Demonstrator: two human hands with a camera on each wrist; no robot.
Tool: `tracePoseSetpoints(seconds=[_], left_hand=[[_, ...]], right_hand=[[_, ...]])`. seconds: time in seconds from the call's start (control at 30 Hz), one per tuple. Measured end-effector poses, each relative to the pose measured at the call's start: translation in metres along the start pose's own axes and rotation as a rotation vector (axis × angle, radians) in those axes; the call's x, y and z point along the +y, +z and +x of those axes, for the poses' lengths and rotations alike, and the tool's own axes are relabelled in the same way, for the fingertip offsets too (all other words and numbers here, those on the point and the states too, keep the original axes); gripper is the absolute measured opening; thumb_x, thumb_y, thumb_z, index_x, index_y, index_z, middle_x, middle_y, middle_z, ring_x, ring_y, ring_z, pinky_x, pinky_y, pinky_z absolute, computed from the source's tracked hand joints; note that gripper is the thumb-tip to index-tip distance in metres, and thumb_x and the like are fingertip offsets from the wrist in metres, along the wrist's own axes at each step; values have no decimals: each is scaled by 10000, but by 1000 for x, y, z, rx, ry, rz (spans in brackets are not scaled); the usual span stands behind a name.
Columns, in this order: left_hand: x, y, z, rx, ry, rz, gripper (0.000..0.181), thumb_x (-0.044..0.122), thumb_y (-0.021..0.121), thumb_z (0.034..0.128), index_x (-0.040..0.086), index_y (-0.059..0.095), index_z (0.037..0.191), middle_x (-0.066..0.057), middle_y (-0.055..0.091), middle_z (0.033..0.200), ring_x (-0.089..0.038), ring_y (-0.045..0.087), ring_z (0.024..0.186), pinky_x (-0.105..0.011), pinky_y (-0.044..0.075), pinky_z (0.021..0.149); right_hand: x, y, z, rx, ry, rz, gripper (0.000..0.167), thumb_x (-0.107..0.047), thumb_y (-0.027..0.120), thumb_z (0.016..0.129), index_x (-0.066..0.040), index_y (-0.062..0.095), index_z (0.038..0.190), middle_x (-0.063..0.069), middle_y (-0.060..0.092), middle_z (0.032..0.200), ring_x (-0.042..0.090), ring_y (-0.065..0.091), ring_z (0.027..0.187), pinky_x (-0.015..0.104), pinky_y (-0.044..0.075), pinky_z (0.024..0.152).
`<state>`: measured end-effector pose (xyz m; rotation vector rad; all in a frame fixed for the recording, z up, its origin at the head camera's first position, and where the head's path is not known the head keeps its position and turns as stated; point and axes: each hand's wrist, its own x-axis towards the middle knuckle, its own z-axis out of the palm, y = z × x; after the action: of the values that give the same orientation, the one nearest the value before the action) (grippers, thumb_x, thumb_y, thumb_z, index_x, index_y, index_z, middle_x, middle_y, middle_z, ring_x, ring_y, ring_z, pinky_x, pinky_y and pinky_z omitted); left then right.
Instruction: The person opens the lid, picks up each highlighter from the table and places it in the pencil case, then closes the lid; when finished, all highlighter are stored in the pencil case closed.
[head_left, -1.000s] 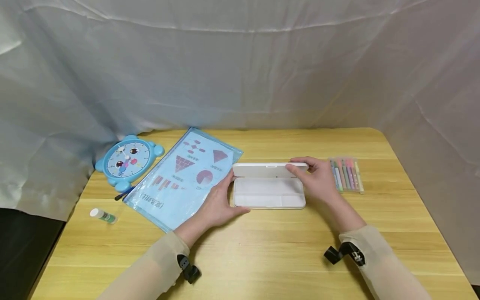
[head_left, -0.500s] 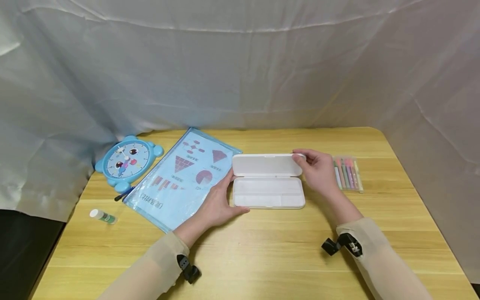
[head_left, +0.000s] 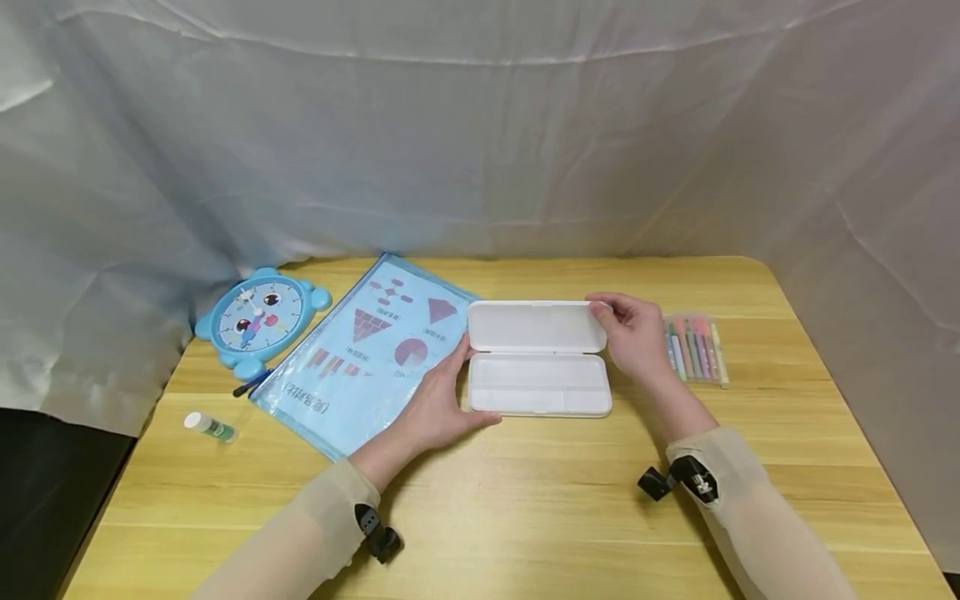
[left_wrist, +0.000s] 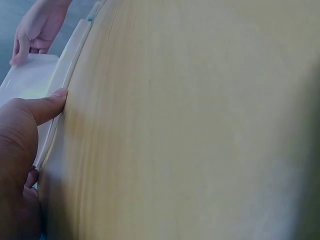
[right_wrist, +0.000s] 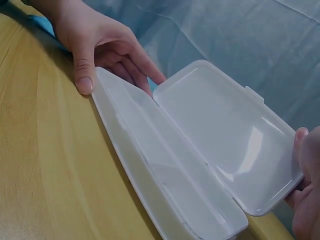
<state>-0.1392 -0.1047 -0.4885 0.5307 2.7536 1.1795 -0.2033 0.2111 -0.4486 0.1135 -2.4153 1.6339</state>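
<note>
A white pencil case lies with its lid raised and tilted back; its divided inside holds nothing. My left hand grips the case's left end, thumb at the front edge and fingers behind. At the lid's upper right corner, my right hand pinches the edge between thumb and fingers. The right wrist view shows the case, the lid, the left hand and part of the right hand. In the left wrist view the left thumb presses the case's front edge.
A blue document folder lies left of the case, partly behind my left hand. Farther left are a blue cartoon clock and a glue stick. A pack of coloured markers is right of my right hand. A grey curtain hangs behind the table.
The lid has swung up and back, away from the body of the case, with my right hand holding its corner. My left hand has stayed at the left end.
</note>
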Motion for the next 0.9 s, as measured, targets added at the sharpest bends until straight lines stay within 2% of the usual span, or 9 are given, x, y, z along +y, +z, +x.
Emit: tracePoseSetpoints(seconds=[0.13,0.3,0.43,0.57,0.7,0.9], left_hand=[[0,1,-1,19,-4,18,1377,489,969,742,103,74,1716,-65,375,1682,-266,341,1532,-466,317,1218],[2,1,-3,45,5,17,1310,464,972,751,146,144,1714,-84,281,1723,-272,300,1553,-455,292,1228],[4,0,-4,32,21,43,1189,463,961,768,113,277,1675,-93,213,1747,-293,272,1566,-475,294,1224],[6,-2,-2,5,29,85,1146,486,954,767,102,336,1652,-102,142,1766,-322,259,1569,-518,325,1203],[7,-4,0,-19,26,117,1207,518,941,772,88,272,1681,-98,107,1773,-317,245,1574,-506,320,1208],[10,-7,1,-61,4,163,1285,623,899,766,122,183,1708,-22,21,1776,-338,263,1561,-505,340,1200]], right_hand=[[0,0,0,-2,13,-13,234,-161,679,1059,34,786,1127,200,766,1006,232,620,767,176,502,612],[-2,0,0,-20,25,-27,256,-183,649,1077,27,784,1134,199,759,1009,266,624,798,198,514,622],[-2,0,0,-27,32,-33,268,-199,641,1081,21,783,1134,194,759,1013,299,632,812,228,528,624],[-2,0,0,-29,25,-35,254,-184,644,1080,23,784,1125,190,761,1010,286,637,800,264,546,627],[-2,-2,0,-31,-1,-31,237,-154,646,1077,35,783,1115,198,762,996,259,626,774,245,530,617],[-2,-3,-1,-34,-20,-1,209,-112,657,1065,53,778,1104,208,755,976,269,603,750,204,490,592]])
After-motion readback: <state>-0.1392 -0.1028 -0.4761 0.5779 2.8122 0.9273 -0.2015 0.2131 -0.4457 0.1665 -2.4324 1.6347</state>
